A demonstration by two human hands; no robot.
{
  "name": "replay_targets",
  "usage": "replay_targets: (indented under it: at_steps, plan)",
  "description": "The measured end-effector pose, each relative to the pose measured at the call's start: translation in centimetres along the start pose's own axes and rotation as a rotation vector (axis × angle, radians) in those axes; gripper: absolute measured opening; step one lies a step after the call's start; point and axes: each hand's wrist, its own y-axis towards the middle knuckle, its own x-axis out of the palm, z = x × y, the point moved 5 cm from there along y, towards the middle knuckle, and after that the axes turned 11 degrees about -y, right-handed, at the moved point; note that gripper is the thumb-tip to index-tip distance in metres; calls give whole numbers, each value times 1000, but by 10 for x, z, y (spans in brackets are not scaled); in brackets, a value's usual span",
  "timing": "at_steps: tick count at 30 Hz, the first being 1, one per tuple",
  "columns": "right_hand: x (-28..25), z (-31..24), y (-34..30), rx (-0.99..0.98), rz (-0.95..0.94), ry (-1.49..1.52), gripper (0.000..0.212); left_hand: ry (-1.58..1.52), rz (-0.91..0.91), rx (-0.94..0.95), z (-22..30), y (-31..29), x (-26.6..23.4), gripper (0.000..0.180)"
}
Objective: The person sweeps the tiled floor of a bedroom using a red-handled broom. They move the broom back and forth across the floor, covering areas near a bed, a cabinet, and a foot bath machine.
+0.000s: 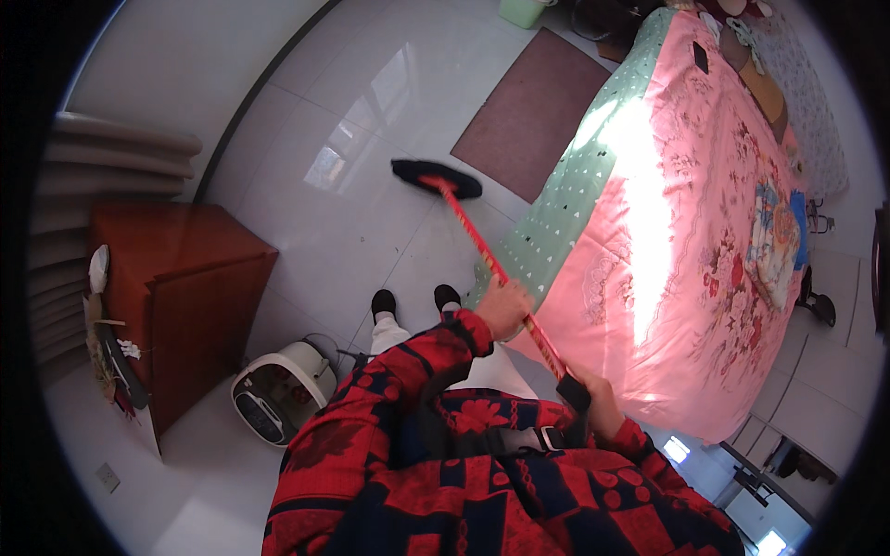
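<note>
A broom (475, 233) with a red patterned handle slants across the middle of the view. Its wide black head (461, 183) rests against the tiled floor ahead of my feet. Partway up the handle my left hand (505, 308) is closed around it. Closer to my body, my right hand (595, 400) grips the handle near its upper end, partly hidden behind a dark strap. Small specks of debris (396, 248) lie on the pale tiles between the broom head and my dark shoes (383, 301).
A bed with a pink flowered cover (695, 250) and green hanging edge runs along the right. Beyond the broom lies a brown mat (528, 116). At left stand a reddish-brown cabinet (209, 306) and a white foot-bath-like tub (311, 363). A green bin (522, 11) is far off.
</note>
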Motion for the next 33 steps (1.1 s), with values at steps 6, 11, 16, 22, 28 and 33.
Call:
replay_targets:
  at_steps: [6, 11, 16, 22, 28, 33]
  plan:
    - [1, -2, 88, 162, 39, -124, 56, -30, 55, 15, 8, 44, -7, 23]
    - [37, 5, 117, 231, -55, -100, 61, -135, -89, 0, -23, 33, 11, 20]
    - [76, 38, 73, 291, -131, -125, 63, -291, -94, 106, -12, -18, 50, 21]
    - [92, 46, 23, -15, -225, -223, 67, -535, -266, 98, 13, -68, 66, 29]
    - [75, 33, -22, -3, -170, 67, 57, -584, -488, 63, 48, -81, 54, 31]
    - [53, 7, -46, 93, -118, 81, 47, -475, -469, 87, 67, -75, 34, 27]
